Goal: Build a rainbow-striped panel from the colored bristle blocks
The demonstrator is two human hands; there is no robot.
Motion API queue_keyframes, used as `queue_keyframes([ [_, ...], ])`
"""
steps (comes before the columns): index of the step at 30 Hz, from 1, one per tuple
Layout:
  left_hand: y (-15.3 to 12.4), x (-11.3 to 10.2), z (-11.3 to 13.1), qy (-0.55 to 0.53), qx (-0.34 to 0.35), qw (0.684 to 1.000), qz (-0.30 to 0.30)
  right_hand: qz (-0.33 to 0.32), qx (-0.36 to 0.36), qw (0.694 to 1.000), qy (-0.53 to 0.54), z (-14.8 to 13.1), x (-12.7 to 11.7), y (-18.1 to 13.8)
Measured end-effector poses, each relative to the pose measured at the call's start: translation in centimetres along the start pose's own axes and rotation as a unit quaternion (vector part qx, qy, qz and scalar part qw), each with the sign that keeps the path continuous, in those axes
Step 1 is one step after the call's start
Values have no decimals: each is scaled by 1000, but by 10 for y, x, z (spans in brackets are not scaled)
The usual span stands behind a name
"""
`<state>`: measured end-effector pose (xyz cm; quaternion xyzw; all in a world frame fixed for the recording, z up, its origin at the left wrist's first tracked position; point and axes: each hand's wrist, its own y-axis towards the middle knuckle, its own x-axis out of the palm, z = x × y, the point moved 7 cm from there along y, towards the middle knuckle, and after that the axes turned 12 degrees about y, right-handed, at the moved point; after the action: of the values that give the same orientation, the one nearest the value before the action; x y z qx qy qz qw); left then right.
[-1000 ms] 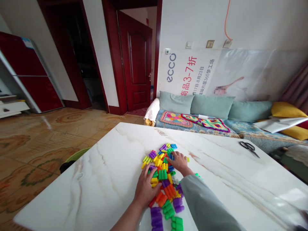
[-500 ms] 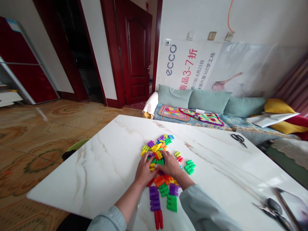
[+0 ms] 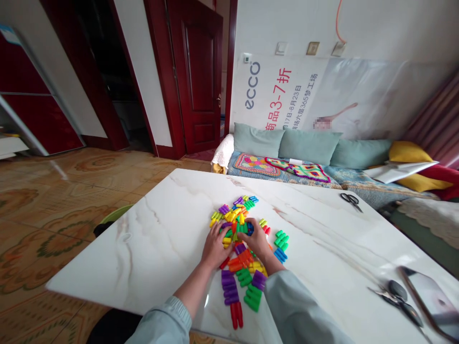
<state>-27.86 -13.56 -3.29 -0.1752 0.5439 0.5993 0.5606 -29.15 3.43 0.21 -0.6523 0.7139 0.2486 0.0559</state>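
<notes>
- Lying at the middle of the white marbled surface point(image 3: 161, 248), a pile of blocks point(image 3: 234, 217) in yellow, green, purple, orange, red and blue sits directly under and between both hands
- the left hand point(image 3: 214, 248) lies palm down on the pile's left edge, fingers stretched and slightly spread over yellow and green pieces; its grip is loose, pinching nothing that shows
- the right hand point(image 3: 258, 242) covers the pile's right side, just beside the left; its fingers curl down onto a green and blue piece; whether that grip pinches the piece or merely presses on it, I cannot tell
- more blocks trail toward the person between the two grey sleeves: a purple piece point(image 3: 229, 289); a red piece point(image 3: 235, 315) near the front edge
- a green cluster point(image 3: 281, 238) lies just right of the right hand, apart from the pile
- scissors point(image 3: 350, 199) lie well apart at the far right; keys point(image 3: 398, 294) and a phone point(image 3: 430, 301) lie at the near right corner
- the poster point(image 3: 279, 95) on the wall above the sofa point(image 3: 308, 153) reads "ecco" in grey and "3-7折" in red; a smaller line includes "8月23日"; the rest is too small to read
</notes>
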Motion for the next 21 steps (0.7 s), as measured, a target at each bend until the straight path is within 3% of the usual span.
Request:
queue_keyframes([
  [6,1,4,-5,-22,-5,1000,15,15,-80,994,-66,-8,-43,-27],
  [9,2,1,-8,-52,-7,998,35,87,-64,986,-126,-2,-60,-71],
  [13,-13,-22,0,-51,10,997,50,114,-17,975,-191,10,-52,-139],
  [17,-62,-45,32,2,116,992,-46,97,-1,967,-234,19,-35,-174],
  [19,-92,-47,50,39,194,974,-108,97,-13,972,-215,21,-31,-175],
  [21,-110,-46,59,72,231,962,-125,103,-28,977,-184,21,-27,-169],
])
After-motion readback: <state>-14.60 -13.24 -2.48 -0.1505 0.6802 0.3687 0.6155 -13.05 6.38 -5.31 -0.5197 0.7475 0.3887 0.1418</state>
